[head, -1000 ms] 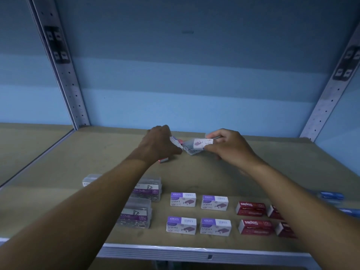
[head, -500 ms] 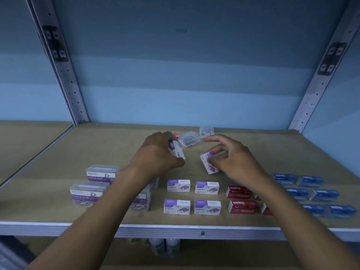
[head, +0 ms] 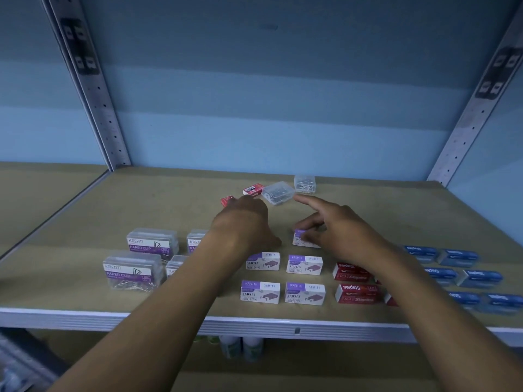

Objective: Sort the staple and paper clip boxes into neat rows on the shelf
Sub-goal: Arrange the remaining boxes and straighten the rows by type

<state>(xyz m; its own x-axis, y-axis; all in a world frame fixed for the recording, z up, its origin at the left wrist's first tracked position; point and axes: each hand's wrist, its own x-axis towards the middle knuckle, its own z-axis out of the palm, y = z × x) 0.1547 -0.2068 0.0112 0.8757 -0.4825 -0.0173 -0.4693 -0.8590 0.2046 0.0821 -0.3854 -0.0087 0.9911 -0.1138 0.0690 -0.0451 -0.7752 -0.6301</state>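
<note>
On the wooden shelf (head: 85,210), purple-and-white staple boxes (head: 305,264) lie in two rows of two near the front. My right hand (head: 342,230) pinches another purple staple box (head: 300,239) just behind the right column, index finger stretched out. My left hand (head: 243,224) is curled down behind the left column; the box under it is hidden. Clear paper clip boxes (head: 152,243) stand at the left, red staple boxes (head: 357,294) right of the purple ones, blue boxes (head: 458,257) far right.
At the back lie two loose red boxes (head: 253,190) and two clear clip cases (head: 278,192). Perforated metal uprights (head: 93,89) stand at both back corners. The shelf's white front edge (head: 113,318) runs across; bottles (head: 243,348) stand below it.
Both hands came back from the loose pile toward the front rows, each with a purple staple box, and lowered to the shelf. The camera view tilted down.
</note>
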